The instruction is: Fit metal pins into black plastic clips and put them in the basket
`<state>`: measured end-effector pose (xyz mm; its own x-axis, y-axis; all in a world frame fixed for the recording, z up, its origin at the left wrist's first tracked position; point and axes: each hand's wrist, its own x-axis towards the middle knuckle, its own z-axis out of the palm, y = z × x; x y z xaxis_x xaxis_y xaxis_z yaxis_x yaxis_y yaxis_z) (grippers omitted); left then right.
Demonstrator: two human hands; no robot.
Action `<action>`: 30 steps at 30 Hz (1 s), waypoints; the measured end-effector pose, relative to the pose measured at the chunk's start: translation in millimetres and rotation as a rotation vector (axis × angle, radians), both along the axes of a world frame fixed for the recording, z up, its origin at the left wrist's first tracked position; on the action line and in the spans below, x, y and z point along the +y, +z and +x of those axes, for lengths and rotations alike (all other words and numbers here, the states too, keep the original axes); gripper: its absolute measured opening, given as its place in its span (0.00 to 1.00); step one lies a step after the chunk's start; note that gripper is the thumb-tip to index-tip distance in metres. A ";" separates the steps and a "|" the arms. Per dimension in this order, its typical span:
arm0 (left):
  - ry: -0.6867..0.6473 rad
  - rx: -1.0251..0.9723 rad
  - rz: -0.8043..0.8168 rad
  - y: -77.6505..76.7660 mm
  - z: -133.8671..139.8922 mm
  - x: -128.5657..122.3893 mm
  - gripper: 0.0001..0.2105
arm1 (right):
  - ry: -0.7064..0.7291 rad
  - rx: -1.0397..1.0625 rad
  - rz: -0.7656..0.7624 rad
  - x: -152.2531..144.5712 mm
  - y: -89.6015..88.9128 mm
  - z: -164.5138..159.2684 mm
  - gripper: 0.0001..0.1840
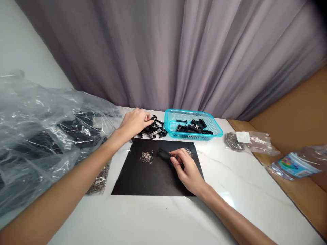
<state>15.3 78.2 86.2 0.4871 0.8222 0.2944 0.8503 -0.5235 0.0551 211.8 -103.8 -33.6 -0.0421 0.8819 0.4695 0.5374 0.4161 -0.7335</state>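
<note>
My left hand [135,120] reaches to a pile of black plastic parts [155,132] at the back of the table. Its thumb and fingers are closed at a black part on top of the pile; the fingertips are partly hidden. Over a black mat [138,180], my right hand [185,166] grips a long, slim black plastic part [163,152], its free end pointing left. Small shiny metal pieces lie on the mat in a heap [146,157] left of that part. A second heap [189,152] shows behind my right hand, partly covered by it.
A blue plastic basket [168,132] holding several black parts stands right of the pile. Large clear plastic bags [51,119] fill the left side. Farther right are a bag of metal pieces [234,141], a plastic bottle [298,163] and cardboard [304,112]. A grey curtain [153,51] hangs behind.
</note>
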 end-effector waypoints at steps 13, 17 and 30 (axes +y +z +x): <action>-0.191 0.171 0.088 1.5 -7.0 17.0 0.08 | 0.008 -0.017 0.029 2.1 1.3 0.1 0.09; -0.178 0.093 0.135 -3.7 -13.5 -13.0 0.11 | 0.004 -0.005 0.024 1.4 1.1 -0.1 0.09; -0.346 -0.543 -0.617 -68.5 -12.3 -98.3 0.17 | 0.051 0.094 -0.043 -0.8 1.2 4.4 0.11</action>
<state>3.0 -20.1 17.7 0.6598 0.7433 0.1101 0.4249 -0.4900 0.7612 216.2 -104.5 -32.4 -0.0450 0.8991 0.4353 0.4448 0.4082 -0.7972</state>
